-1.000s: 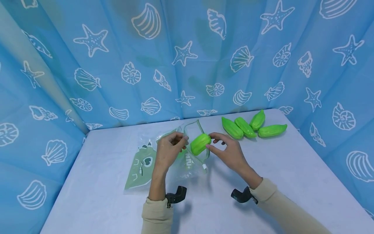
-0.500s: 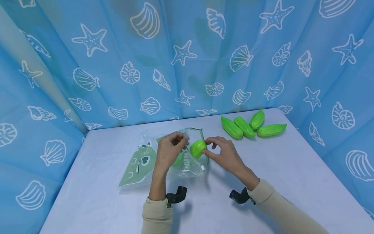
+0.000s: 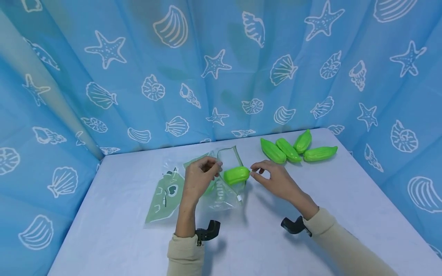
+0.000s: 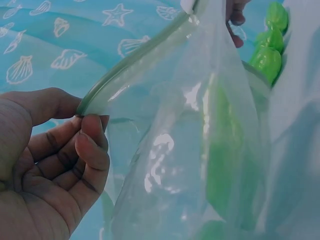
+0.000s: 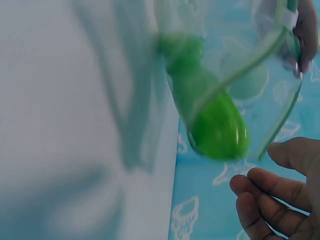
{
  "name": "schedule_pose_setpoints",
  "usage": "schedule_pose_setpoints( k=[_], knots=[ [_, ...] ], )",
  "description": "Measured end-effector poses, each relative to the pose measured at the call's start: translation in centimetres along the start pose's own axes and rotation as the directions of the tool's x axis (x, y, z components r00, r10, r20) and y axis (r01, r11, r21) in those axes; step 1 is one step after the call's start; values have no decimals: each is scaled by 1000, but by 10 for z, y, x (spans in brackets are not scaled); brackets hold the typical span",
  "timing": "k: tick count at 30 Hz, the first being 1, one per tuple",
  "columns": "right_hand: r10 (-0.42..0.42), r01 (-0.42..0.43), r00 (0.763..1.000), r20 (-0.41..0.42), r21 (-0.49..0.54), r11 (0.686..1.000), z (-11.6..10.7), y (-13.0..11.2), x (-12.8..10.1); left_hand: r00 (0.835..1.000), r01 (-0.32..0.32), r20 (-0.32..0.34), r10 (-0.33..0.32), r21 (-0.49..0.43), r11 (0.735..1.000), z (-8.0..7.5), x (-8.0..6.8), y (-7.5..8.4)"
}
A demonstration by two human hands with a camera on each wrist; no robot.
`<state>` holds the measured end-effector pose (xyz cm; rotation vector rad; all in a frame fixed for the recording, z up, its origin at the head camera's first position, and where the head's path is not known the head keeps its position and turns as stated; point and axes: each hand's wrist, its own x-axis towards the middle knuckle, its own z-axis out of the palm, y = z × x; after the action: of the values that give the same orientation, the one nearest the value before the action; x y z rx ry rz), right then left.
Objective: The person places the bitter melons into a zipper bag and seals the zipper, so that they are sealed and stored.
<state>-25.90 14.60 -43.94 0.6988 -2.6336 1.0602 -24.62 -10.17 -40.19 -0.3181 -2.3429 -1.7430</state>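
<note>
My left hand [image 3: 200, 176] pinches the green rim of a clear slider zip bag [image 3: 226, 201] between thumb and finger, and its mouth stands wide. A bright green, ridged vegetable [image 3: 236, 175] lies at the bag's mouth; in the right wrist view the green vegetable [image 5: 220, 130] appears inside the clear plastic. My right hand [image 3: 276, 180] is beside its outer end, thumb and fingers spread apart. Seen from the right wrist, the thumb is at the bag's rim and a gap separates the fingers from the vegetable. More green [image 3: 210, 187] shows deeper in the bag.
Several similar green vegetables [image 3: 290, 150] lie in a group at the table's back right. Left of the hands lies clear plastic printed with a green cartoon face [image 3: 165, 197]. A blue shell-patterned curtain [image 3: 214, 92] surrounds the white table [image 3: 114, 230].
The right hand pushed the vegetable in at the bag's mouth, then let go and drew back slightly right. The vegetable now lies more level. The left hand kept its pinch; the printed plastic shifted.
</note>
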Motion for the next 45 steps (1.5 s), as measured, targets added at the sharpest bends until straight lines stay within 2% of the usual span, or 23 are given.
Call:
schedule_pose_setpoints(
  k=[9, 13, 19, 22, 25, 27, 29, 33, 39, 45],
  knots=[
    [36, -38, 999, -30, -68, 997, -19, 29, -11, 1000, 11, 7, -11, 24, 1000, 1, 1, -1],
    [39, -48, 997, -65, -147, 988, -29, 43, -13, 1000, 2, 7, -2, 23, 1000, 1, 1, 0],
    [45, -83, 992, -115, -352, 932, -47, 76, -11, 1000, -9, 13, 8, 17, 1000, 1, 0, -1],
    [72, -120, 989, -131, -412, 903, -56, 94, -12, 1000, 5, 18, -5, 18, 1000, 2, 0, 1],
    [111, -160, 985, -133, -457, 875, -63, 112, -14, 999, 20, 27, -21, 25, 999, 0, -6, 18],
    [124, -173, 983, -133, -480, 860, -67, 122, -15, 999, 35, 32, -36, 31, 999, 1, -6, 20],
    [131, -183, 982, -138, -494, 850, -70, 130, -15, 999, 33, 32, -34, 27, 999, 0, -5, 19],
    [136, -196, 979, -152, -524, 829, -74, 140, -15, 999, 27, 21, -28, 24, 999, 1, 1, 0],
    [167, -229, 973, -161, -569, 789, -81, 149, -11, 1000, 18, 18, -18, 6, 1000, 0, 1, 0],
    [171, -194, 980, -98, -619, 761, -79, 161, -9, 999, 31, 22, -31, 2, 1000, 0, 0, -1]
  ],
)
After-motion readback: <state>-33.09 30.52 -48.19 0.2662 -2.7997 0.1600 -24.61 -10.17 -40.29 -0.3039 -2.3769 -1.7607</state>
